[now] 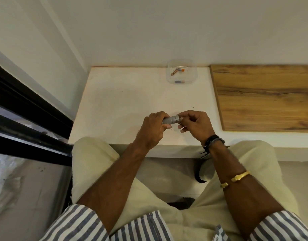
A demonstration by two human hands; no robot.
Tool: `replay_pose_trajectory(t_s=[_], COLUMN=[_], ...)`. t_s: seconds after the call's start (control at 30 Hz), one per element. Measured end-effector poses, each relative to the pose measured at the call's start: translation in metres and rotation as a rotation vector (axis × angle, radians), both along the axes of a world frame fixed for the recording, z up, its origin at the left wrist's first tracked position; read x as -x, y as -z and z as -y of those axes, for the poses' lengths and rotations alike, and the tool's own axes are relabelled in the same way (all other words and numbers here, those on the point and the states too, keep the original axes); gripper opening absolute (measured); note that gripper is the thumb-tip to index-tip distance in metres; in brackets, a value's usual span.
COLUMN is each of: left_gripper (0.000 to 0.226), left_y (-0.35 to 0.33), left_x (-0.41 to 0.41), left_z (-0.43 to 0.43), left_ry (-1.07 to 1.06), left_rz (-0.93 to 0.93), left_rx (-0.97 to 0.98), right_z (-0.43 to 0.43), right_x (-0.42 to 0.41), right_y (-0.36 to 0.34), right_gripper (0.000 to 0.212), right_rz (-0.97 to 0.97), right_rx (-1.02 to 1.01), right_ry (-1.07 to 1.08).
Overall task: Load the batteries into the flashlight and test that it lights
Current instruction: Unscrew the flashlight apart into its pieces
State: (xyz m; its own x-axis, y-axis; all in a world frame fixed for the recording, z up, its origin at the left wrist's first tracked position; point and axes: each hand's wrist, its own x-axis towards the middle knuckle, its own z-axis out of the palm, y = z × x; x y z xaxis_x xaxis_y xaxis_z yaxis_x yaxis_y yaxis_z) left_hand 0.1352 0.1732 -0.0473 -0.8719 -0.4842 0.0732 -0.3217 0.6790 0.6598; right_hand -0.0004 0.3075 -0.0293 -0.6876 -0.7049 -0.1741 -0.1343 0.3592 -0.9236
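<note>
Two hands work a silver flashlight over a white table, with batteries in a tub at the back.

The white table [132,94] carries a wooden board [264,96] on the right and a clear tub [189,74] against the wall, where about three batteries [175,72] lie loose. Near the front edge, the left hand [152,126] is wrapped round the flashlight [169,120] barrel, and the right hand [196,124] pinches its end piece, possibly the cap, though the fingers hide too much to be sure. The work sits close to the table's edge, so a freed cap could slip to the floor. Forced turning could cross the thread. Cells loaded the wrong way round would leave it dark. No brand or writing is legible, and the battery labels are too small.
</note>
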Motion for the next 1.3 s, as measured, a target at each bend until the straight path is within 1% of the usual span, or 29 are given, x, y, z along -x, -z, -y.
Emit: replay_pose_trajectory(t_s=[0.07, 0.13, 0.2, 0.27, 0.33, 0.4, 0.43, 0.47, 0.53, 0.57, 0.63, 0.67, 0.77, 0.83, 0.9, 1.0, 1.07, 1.13, 1.3], left_gripper=[0.025, 0.024, 0.022, 0.020, 0.021, 0.021, 0.020, 0.020, 0.020, 0.021, 0.021, 0.020, 0.020, 0.021, 0.022, 0.022, 0.021, 0.020, 0.023], left_y=[0.000, 0.000, 0.001, 0.003, 0.004, 0.004, 0.004, 0.005, 0.006, 0.006, 0.007, 0.007, 0.007, 0.006, 0.005, 0.004, 0.003, 0.003, 0.001], left_x=[0.000, 0.000, 0.000, 0.000, 0.000, 0.000, 0.000, -0.001, -0.001, -0.001, -0.001, -0.001, -0.002, -0.002, -0.002, -0.001, -0.002, -0.004, -0.006], left_z=[0.001, 0.000, 0.000, 0.001, 0.002, 0.003, 0.003, 0.003, 0.002, 0.002, 0.002, 0.002, 0.002, 0.001, 0.001, 0.001, 0.001, 0.002, 0.004], left_ry=[0.003, 0.019, 0.031, 0.017, 0.003, 0.005, 0.010, 0.017, 0.032, 0.035, 0.028, 0.023, 0.031, 0.032, 0.031, 0.037, 0.029, 0.011, -0.041], left_rz=[0.004, 0.000, -0.016, -0.018, -0.008, -0.006, -0.012, -0.020, -0.021, -0.016, -0.006, -0.004, 0.006, 0.004, -0.001, 0.008, -0.002, -0.030, -0.122], left_rx=[0.007, 0.010, 0.016, 0.006, -0.007, -0.003, 0.006, 0.016, 0.032, 0.033, 0.018, 0.009, 0.009, 0.012, 0.008, 0.006, -0.004, -0.018, -0.108], right_z=[0.002, 0.003, 0.002, -0.001, -0.002, 0.000, 0.001, 0.002, 0.003, 0.003, 0.001, 0.000, -0.002, -0.002, -0.001, -0.002, -0.002, -0.002, -0.006], right_x=[-0.003, -0.004, -0.005, -0.002, 0.000, 0.000, -0.001, -0.002, -0.003, -0.003, -0.002, -0.001, 0.000, 0.000, -0.001, -0.001, -0.001, 0.002, 0.014], right_y=[-0.003, -0.004, -0.004, -0.002, -0.002, -0.003, -0.003, -0.001, 0.001, 0.002, 0.002, 0.001, -0.003, -0.004, -0.003, 0.000, 0.002, 0.003, 0.014], right_gripper=[0.025, 0.031, 0.024, 0.018, 0.028, 0.041, 0.040, 0.034, 0.027, 0.023, 0.010, 0.008, 0.028, 0.034, 0.031, 0.023, 0.021, 0.020, 0.022], right_rz=[0.081, 0.004, -0.080, -0.084, -0.035, 0.015, 0.006, -0.022, -0.089, -0.112, -0.129, -0.125, -0.090, -0.055, -0.013, -0.015, 0.003, 0.036, -0.035], right_rx=[0.012, -0.019, -0.009, 0.059, 0.114, 0.076, 0.026, -0.019, -0.060, -0.062, -0.033, -0.011, 0.060, 0.068, 0.056, 0.051, 0.073, 0.090, 0.027], right_ry=[0.039, 0.032, -0.009, -0.059, -0.118, -0.108, -0.077, -0.044, -0.018, -0.026, -0.058, -0.083, -0.140, -0.146, -0.135, -0.116, -0.078, 0.020, 0.286])
